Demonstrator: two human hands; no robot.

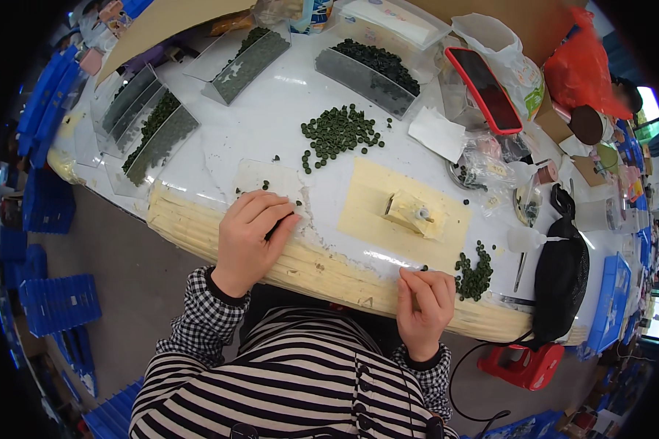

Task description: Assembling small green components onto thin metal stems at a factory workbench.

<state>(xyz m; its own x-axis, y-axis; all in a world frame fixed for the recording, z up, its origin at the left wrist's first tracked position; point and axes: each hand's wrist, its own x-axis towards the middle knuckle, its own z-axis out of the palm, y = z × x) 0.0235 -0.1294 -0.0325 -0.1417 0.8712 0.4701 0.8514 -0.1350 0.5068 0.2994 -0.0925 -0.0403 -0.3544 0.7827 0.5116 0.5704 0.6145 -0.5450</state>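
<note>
Right hand (423, 307) curled at the counter's (318, 245) near edge, thumb and forefinger drawn together; whether anything is pinched cannot be told. Left hand (255, 234) bent over the padded edge (329, 282), fingers curled and thumb set a little apart; a dark patch is seen between them, but whether something is gripped cannot be made out. Small green pieces appear to be handled or sorted at this step; for the next move, a fine fingertip pinch seems to be called for, so that one piece is taken without its neighbours being scattered. A single green piece (425, 268) is seen just beyond the right fingertips. To the right of that hand, near it, a small cluster of green pieces (474, 272) is spread. Farther ahead, between the two hands, the main green pile (339, 134) is heaped. A few loose pieces (266, 184) are scattered just beyond the left fingers. Ahead of the right hand, a yellow sheet (366, 190) is laid, with a small wrapped block (403, 211) set on it.
</note>
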